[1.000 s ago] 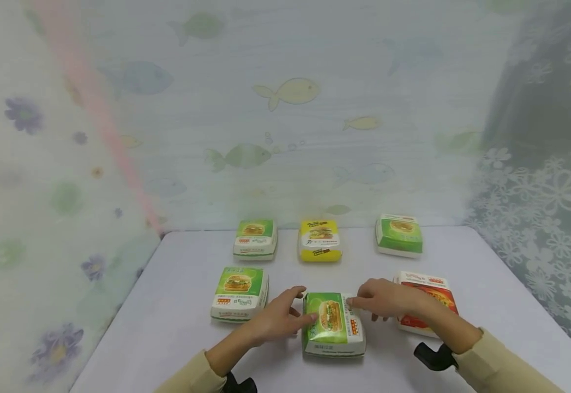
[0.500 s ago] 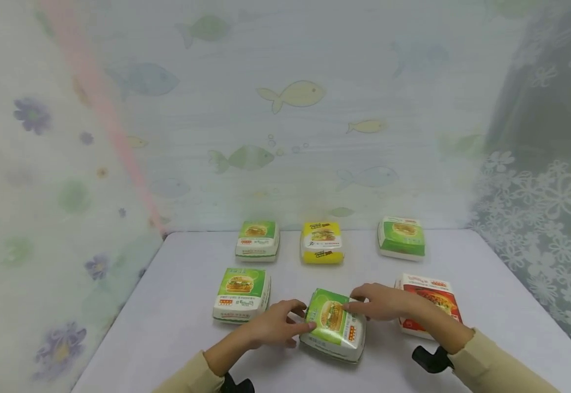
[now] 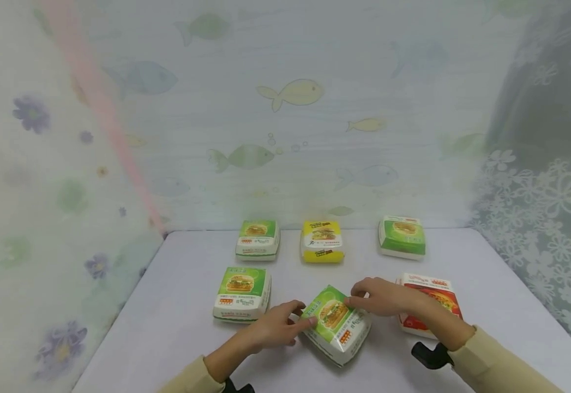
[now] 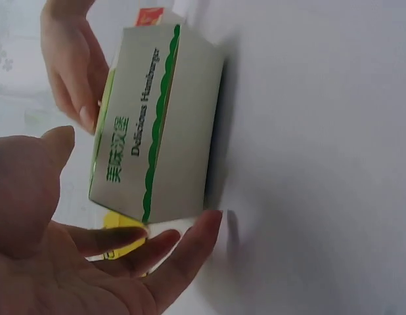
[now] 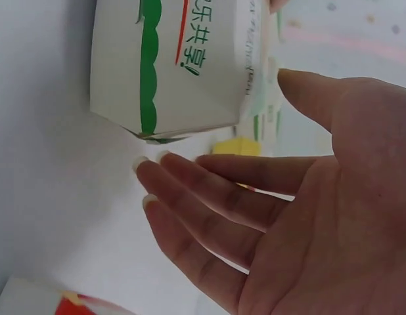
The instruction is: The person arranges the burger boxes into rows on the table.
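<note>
A green and white hamburger box [image 3: 336,322] sits turned at an angle on the white table, between the two hands. My left hand [image 3: 277,326] is at its left corner, thumb near the top edge. In the left wrist view the left fingers [image 4: 190,252] are loosely bent right at the box's lower corner. My right hand [image 3: 380,296] is at the far right corner, its thumb overlapping the lid's edge in the head view. The right wrist view has the right fingers [image 5: 209,197] spread and relaxed beside the box's corner.
A green box [image 3: 242,295] stands left of the left hand. A red box [image 3: 432,300] lies partly behind the right forearm. Along the back are a green box [image 3: 258,240], a yellow box [image 3: 322,241] and another green box [image 3: 402,237]. A fish-patterned curtain [image 3: 295,136] hangs behind the table.
The hamburger box has turned from nearly straight to a diagonal stance, its near end swinging right and its far end left. Both hands have stayed around it with small shifts.
</note>
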A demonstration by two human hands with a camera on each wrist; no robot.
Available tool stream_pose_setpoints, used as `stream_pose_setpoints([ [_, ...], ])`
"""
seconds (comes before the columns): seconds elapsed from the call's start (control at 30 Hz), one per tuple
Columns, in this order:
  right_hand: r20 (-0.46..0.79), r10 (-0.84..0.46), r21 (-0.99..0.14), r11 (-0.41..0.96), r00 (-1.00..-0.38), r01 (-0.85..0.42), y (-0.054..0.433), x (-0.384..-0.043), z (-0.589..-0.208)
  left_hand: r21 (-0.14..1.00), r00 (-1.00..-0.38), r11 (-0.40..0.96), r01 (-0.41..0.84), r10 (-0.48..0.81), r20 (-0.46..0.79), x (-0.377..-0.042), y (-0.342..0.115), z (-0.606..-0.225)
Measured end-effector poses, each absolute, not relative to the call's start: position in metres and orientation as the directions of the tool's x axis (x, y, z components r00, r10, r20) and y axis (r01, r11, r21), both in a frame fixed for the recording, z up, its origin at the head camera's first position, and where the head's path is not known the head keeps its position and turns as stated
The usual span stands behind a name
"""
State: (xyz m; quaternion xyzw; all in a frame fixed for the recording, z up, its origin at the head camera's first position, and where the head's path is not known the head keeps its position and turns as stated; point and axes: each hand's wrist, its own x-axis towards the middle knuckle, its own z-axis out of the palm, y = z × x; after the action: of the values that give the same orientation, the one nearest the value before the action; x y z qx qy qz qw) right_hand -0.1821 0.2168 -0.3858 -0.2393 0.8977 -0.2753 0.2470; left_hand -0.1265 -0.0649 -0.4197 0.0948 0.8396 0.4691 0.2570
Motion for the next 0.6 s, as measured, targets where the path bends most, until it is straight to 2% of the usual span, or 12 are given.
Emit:
stream_pose_setpoints([
  [0.23, -0.319, -0.559, -0.62, 0.734, -0.765, -0.278, 0.2154, -0.1838, -0.3921, 0.838, -0.846, 0.543, -0.059, 0.418, -0.331, -0.1287, -0.0587, -0.4221],
  [0.4, -0.328, -0.566, -0.628, 0.729, -0.756, -0.273, 0.2174, -0.179, -0.3929, 0.847, -0.871, 0.528, -0.054, 0.39, -0.299, -0.1331, -0.0618, -0.4226],
  [0.6, -0.338, -0.531, -0.605, 0.755, -0.777, -0.253, 0.2165, -0.1786, -0.3906, 0.845, -0.888, 0.533, -0.045, 0.367, -0.278, -0.1344, -0.0632, -0.4236],
])
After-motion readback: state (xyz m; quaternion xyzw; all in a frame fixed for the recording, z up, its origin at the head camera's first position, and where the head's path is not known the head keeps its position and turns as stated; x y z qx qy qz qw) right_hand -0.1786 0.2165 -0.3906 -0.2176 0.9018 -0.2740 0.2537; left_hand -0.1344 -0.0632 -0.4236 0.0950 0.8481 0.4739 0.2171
